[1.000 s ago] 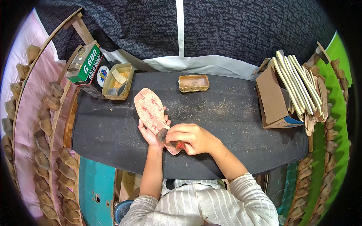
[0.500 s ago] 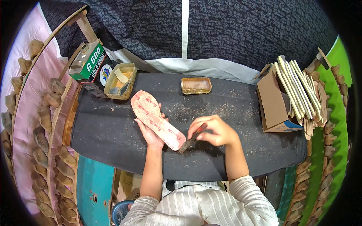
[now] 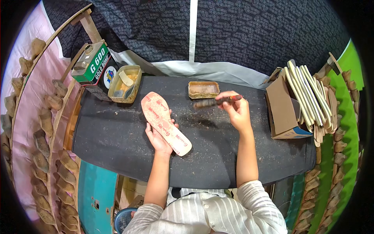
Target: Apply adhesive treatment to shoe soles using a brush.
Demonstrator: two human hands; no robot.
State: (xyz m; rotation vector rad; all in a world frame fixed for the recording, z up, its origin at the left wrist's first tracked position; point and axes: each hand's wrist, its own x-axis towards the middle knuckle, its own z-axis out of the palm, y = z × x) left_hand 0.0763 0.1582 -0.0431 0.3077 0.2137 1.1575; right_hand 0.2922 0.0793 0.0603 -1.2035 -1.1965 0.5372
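My left hand point(image 3: 161, 137) supports an insole point(image 3: 163, 121) from beneath, its thumb at the left edge and fingertips showing past the right edge. The insole is pale pink with red printing and blotchy reddish patches. Between the fingers of my right hand point(image 3: 236, 111) is a brush point(image 3: 215, 102) with a dark, crusted head and a dark handle with a red and yellow part. It is held nearly level, head pointing left, above the table and apart from the insole. Just beyond it stands a small rectangular tray point(image 3: 203, 96) with amber residue inside.
A metal can point(image 3: 94, 72) and a tub point(image 3: 134, 93) holding scraper-like pieces stand back left. At right, a cardboard box point(image 3: 281, 113) holds a stack of cream insoles point(image 3: 307, 93). Racks of wooden shoe lasts point(image 3: 43, 156) flank both sides. Crumbs dot the dark tablecloth point(image 3: 218, 163).
My right hand has lifted the brush off the insole's near end and carried it up and away, close to the small tray. The insole has shifted slightly right in my left hand.
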